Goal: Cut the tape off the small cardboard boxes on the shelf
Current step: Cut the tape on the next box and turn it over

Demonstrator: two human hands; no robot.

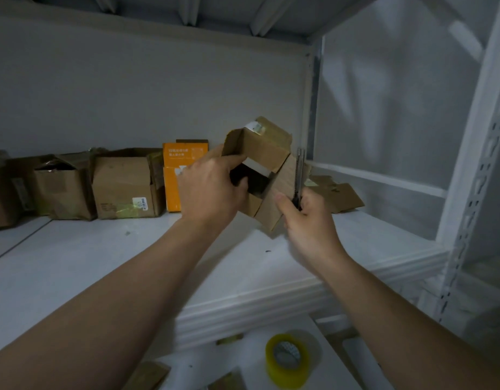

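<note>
Left grip (212,190) clasps cardboard box (260,153); right grip (308,220) holds cutter (299,170) beside it.

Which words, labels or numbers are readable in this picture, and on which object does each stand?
No text can be read with certainty.
Orange box: two lines of white characters, too blurred.
Brown box left of it: white sticker, print too small.
Held box: white label, illegible.

The left hand (212,190) and right hand (308,220) reach far, close together, each with fingers curled in a grip.
</note>
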